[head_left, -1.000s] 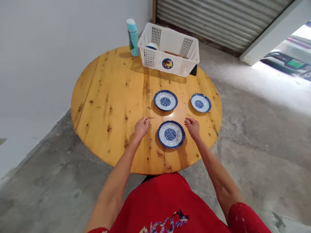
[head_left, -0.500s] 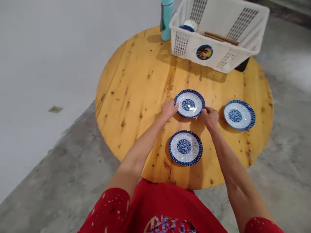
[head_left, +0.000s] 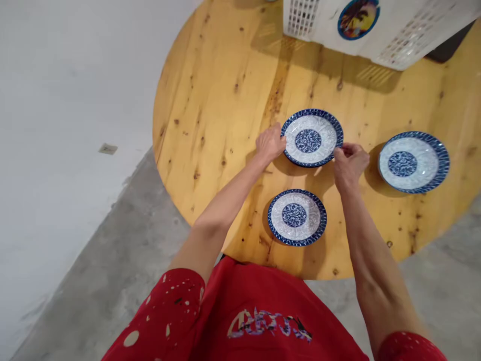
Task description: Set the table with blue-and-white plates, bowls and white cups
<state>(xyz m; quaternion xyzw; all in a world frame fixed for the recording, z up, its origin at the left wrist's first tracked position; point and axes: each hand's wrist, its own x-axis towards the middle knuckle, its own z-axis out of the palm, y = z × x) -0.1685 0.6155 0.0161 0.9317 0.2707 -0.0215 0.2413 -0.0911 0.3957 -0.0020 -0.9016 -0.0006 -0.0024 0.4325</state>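
Between my hands is a blue-and-white plate (head_left: pixel 308 138) with a dark blue rim, slightly above or on the wooden table; I cannot tell which. My left hand (head_left: pixel 271 143) grips its left edge, and my right hand (head_left: pixel 350 158) pinches its lower right edge. Nearer to me lies a second plate (head_left: pixel 296 217) of the same pattern, flat on the table. To the right of my right hand sits a third blue-and-white plate (head_left: pixel 414 162), which looks deeper or stacked.
A white plastic basket (head_left: pixel 323 25) with a round sticker stands at the back of the round wooden table (head_left: pixel 210 115). A black flat object (head_left: pixel 451 44) lies partly under the basket's right end. A white wall (head_left: pixel 75 75) rises on the left.
The view has tilted down and come closer, so the basket is cut off and the bottle is almost out of frame. Both hands still hold the same plate, with little other visible change.
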